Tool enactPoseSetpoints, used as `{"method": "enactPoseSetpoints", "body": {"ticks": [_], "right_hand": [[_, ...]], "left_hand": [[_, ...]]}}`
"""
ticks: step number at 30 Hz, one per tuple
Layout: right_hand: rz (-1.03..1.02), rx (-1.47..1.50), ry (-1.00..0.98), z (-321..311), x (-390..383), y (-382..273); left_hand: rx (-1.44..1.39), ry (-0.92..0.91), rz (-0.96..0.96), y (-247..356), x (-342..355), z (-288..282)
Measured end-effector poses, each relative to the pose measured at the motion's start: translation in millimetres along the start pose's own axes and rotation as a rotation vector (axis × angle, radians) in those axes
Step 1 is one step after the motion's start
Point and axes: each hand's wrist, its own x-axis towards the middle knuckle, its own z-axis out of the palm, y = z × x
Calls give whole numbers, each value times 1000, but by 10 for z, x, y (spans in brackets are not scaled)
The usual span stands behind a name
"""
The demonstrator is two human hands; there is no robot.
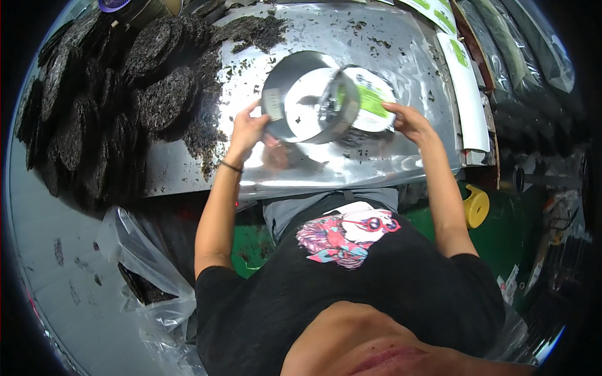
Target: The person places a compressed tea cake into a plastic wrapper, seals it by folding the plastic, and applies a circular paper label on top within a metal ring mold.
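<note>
Near the middle of the metal worktop (244, 169), my left hand (249, 128) is closed on the left rim of a round steel pan (273, 97) with a white disc (306, 94) in it. My right hand (407, 125) pinches the right edge of a round white item with a green label (370, 100), which overlaps the pan's right part. A curved metal band, blurred, crosses between the two; I cannot make out whether it belongs to the pan. Dark flakes are scattered over the worktop.
Dark flaky discs in stacks (157, 100) cover the worktop's left. White-green printed sheets (467, 106) lie along the right edge, with plastic-wrapped bundles (514, 44) beyond. A purple container (110, 5) is at the top left. Below are a plastic bag (163, 301) and a yellow stool (476, 207).
</note>
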Motion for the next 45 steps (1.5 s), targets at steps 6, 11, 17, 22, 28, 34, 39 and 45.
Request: {"method": "enactPoseSetpoints", "body": {"ticks": [6,11,17,22,28,34,39,45], "right_hand": [[-292,610,618,-1699,-1699,804],[-503,930,1285,-2655,-2849,1895],[-928,-782,446,712,-1283,244],[-1070,-1285,400,731,172,-67],[-950,-1138,467,1249,417,-203],[-965,-1082,386,1221,734,-402],[-1039,-1296,355,1067,949,-427],[-998,-1159,337,1160,176,-676]], "left_hand": [[-64,-163,-59,-96,634,224],[-168,-271,67,91,385,585],[1097,-622,597,-726,-223,83],[992,-270,538,-726,176,-183],[1099,-421,484,-792,-188,-106],[1178,-364,468,-698,181,-180],[957,-468,440,-920,-50,-177],[1081,-292,275,-574,162,-27]]}}
